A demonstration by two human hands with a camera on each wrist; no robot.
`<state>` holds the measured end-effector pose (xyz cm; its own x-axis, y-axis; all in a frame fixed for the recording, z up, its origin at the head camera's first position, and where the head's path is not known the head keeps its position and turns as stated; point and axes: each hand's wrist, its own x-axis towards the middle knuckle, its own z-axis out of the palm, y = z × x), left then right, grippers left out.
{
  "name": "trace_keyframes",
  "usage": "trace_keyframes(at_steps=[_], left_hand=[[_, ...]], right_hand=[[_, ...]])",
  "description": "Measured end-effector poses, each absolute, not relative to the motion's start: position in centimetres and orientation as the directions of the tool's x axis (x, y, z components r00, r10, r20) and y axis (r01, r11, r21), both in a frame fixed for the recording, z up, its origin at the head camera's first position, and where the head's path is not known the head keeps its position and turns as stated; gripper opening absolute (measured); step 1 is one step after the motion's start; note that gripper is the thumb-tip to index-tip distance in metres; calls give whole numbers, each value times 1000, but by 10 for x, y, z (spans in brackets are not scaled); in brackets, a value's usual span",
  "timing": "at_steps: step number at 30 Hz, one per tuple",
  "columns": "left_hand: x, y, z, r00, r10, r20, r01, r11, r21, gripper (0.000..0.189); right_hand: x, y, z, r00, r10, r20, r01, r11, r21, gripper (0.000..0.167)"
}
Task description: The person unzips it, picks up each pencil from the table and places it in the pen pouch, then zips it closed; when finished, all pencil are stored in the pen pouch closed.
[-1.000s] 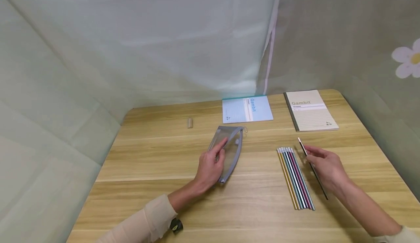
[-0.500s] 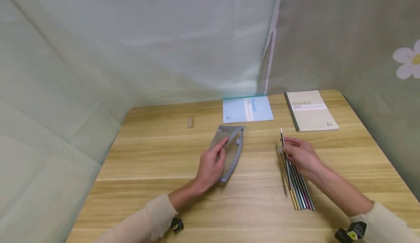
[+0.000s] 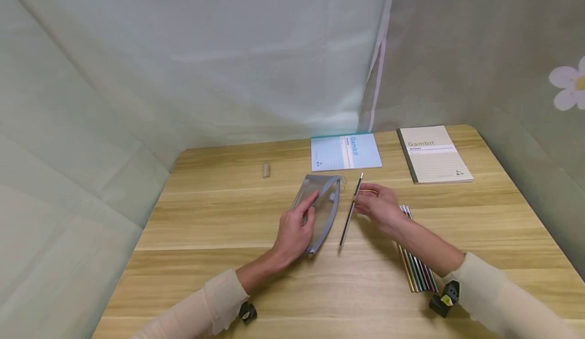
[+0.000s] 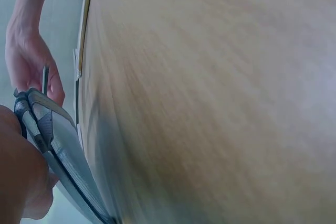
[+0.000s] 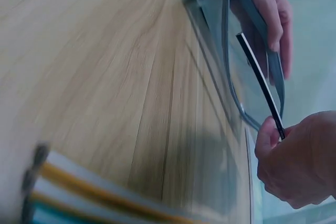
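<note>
A grey, see-through zip pencil pouch [image 3: 325, 216] lies near the table's middle with its mouth spread apart. My left hand [image 3: 294, 231] grips its upper side, the index finger stretched along it. To the pouch's right, my right hand [image 3: 378, 206] pinches a dark striped pencil [image 3: 349, 220] near its white-tipped end. In the right wrist view, the free end of the pencil [image 5: 257, 72] points toward the pouch's open mouth. Several more pencils [image 3: 415, 270] lie side by side under my right forearm, which hides part of them.
A blue notebook [image 3: 345, 152] lies behind the pouch, and a cream notebook [image 3: 434, 155] farther right. Toward the back left is a small tan block-like piece [image 3: 266, 170]. Curtains [image 3: 228, 64] hang along the table's back and sides.
My right hand has carried the pencil leftward, from the right of the pencil row, over it, to beside the pouch. My left hand and the pouch have stayed in place.
</note>
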<state>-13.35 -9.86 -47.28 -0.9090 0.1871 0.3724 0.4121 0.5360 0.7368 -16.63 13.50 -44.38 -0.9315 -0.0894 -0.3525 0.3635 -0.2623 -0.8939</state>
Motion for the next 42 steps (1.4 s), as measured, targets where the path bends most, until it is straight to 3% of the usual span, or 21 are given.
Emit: trace_keyframes(at_steps=[19, 42], left_hand=[[-135, -95, -472, -890, 157, 427, 433, 581, 689, 44], [-134, -92, -471, -898, 168, 407, 425, 575, 699, 44]], right_hand=[[-166, 79, -459, -939, -30, -342, 327, -380, -865, 42], [-166, 62, -460, -925, 6, -380, 357, -328, -875, 44]])
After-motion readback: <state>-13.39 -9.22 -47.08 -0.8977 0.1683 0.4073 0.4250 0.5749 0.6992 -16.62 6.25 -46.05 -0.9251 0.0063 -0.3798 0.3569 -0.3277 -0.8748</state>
